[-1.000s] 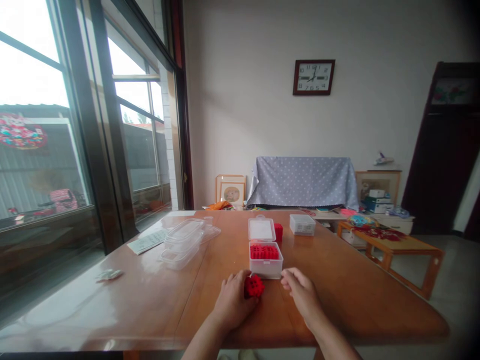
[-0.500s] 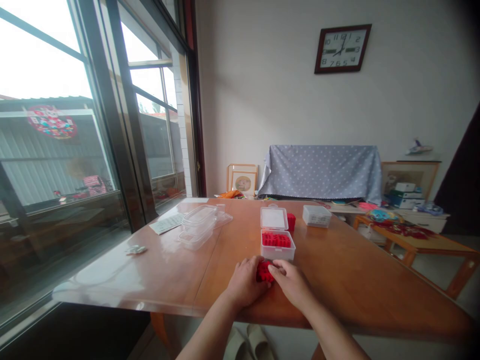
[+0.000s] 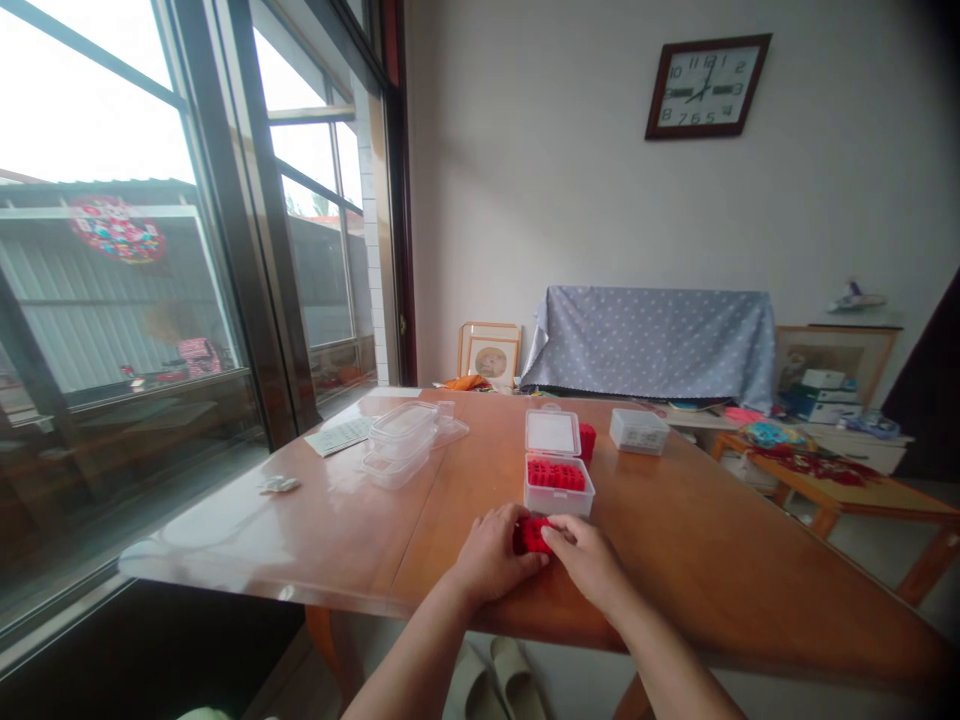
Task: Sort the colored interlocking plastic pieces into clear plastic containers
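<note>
Left hand [image 3: 491,553] curled closed around a red block [image 3: 531,535] by the near edge of the table [image 3: 690,560], right hand [image 3: 589,562] pinching its right end, open clear box [image 3: 559,500] of red pieces [image 3: 556,474] just beyond, closed box [image 3: 639,432] near the far right corner.

Two bare forearms, left forearm [image 3: 414,642] and right forearm [image 3: 670,642], angle inward from the bottom edge. Here's the left hand [image 3: 489,555], knuckles up, fingers curled over, thumb pointing right; opposite, the right hand [image 3: 586,560] leans in, fingers bent, fingertips almost meeting the left's!
</note>
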